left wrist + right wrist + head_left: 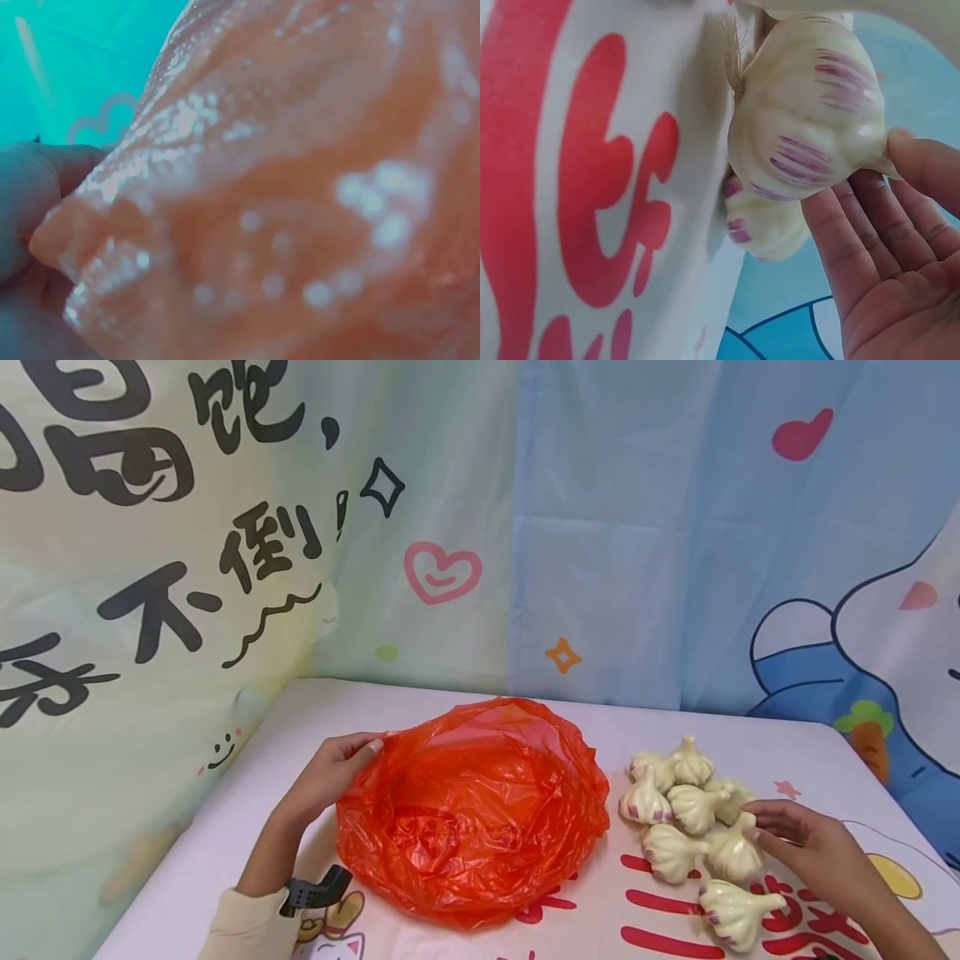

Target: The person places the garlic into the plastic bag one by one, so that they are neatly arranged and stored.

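A red plastic bag point(472, 877) sits with its mouth spread wide in the middle of the table. My left hand point(332, 777) pinches the bag's left rim between thumb and fingers; the left wrist view is mostly filled by blurred, shiny film. To the right lies a cluster of garlic bulbs point(693, 808), white with purple streaks. At its right side my right hand point(813, 843) pinches one garlic bulb point(810, 112) by the stem, with the thumb on one side and fingers on the other. Another garlic bulb point(737, 914) lies nearer the front.
The pale table point(225, 827) carries printed red characters and cartoon figures. Behind it hangs a printed fabric backdrop point(600, 568), with a second one point(247, 710) along the left side. A black strap point(315, 892) is on the left wrist.
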Tool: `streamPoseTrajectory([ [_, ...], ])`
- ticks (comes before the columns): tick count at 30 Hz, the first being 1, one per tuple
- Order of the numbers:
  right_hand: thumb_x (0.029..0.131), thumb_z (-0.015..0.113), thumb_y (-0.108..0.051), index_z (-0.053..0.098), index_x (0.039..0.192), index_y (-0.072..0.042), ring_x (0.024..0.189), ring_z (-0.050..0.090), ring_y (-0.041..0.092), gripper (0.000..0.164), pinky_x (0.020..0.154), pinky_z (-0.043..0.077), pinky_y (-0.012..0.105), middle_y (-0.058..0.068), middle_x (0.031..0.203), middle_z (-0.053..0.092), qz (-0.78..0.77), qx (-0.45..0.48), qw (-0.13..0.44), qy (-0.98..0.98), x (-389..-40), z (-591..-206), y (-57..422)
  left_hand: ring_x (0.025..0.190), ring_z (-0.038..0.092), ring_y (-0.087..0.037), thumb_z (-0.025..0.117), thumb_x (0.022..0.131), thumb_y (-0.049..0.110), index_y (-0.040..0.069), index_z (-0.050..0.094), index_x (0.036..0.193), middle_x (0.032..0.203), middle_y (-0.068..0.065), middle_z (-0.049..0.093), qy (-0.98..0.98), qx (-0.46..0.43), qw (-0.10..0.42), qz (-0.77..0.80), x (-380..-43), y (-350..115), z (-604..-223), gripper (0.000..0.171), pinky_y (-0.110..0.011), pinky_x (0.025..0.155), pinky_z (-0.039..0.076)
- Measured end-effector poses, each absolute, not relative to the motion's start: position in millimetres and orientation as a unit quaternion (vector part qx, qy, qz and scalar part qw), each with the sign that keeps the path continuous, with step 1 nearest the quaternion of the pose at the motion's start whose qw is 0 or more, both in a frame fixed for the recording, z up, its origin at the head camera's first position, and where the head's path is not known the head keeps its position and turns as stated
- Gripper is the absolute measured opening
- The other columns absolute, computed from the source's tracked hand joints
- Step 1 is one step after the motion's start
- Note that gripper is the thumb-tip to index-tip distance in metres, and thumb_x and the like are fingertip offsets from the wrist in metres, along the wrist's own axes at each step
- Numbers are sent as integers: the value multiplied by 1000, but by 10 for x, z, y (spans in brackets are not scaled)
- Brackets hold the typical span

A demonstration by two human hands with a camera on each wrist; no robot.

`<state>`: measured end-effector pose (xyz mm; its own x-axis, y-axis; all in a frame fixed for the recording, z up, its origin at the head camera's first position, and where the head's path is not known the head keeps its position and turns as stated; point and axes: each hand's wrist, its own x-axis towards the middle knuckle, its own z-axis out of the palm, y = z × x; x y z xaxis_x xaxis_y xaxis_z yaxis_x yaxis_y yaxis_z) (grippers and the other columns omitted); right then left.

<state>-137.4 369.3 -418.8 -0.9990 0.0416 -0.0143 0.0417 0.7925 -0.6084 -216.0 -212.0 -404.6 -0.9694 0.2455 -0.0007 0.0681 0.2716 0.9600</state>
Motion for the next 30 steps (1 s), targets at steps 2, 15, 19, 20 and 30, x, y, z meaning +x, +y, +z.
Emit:
streamPoseTrajectory([
  [2,92,70,-22,56,124,8,102,60,48,46,68,58,34,27,111,63,-319,21,-12,947,-1365,-4175,3712,86,66,-33,53,101,32,7,62,128,110,-15,67,794,98,73,596,-2160,-2116,-4045,38,-40,72,58],
  [15,93,68,-13,55,123,5,99,59,51,38,61,56,24,30,111,61,-303,22,-95,948,-1338,-3915,3636,82,67,-32,52,102,33,7,64,126,107,-14,68,792,100,68,599,-2171,-2120,-4080,37,-40,70,58],
  [19,94,66,-17,56,124,2,91,66,15,37,60,49,10,25,112,63,-326,6,-123,937,-1324,-3841,3544,86,67,-32,54,101,34,8,65,126,109,-13,68,789,102,66,602,-2166,-2105,-4086,38,-40,72,58],
  [20,94,66,-18,56,124,2,89,63,4,37,61,49,9,20,111,64,-335,1,-126,934,-1320,-3827,3517,87,66,-31,54,100,34,8,65,126,110,-13,68,789,103,64,602,-2166,-2099,-4088,38,-40,72,58],
  [30,94,67,-21,58,125,-2,88,50,-20,38,65,50,11,6,108,65,-364,-35,-127,922,-1306,-3709,3264,86,67,-31,53,101,33,8,64,126,109,-13,68,787,105,65,604,-2151,-2087,-4079,37,-40,72,58],
])
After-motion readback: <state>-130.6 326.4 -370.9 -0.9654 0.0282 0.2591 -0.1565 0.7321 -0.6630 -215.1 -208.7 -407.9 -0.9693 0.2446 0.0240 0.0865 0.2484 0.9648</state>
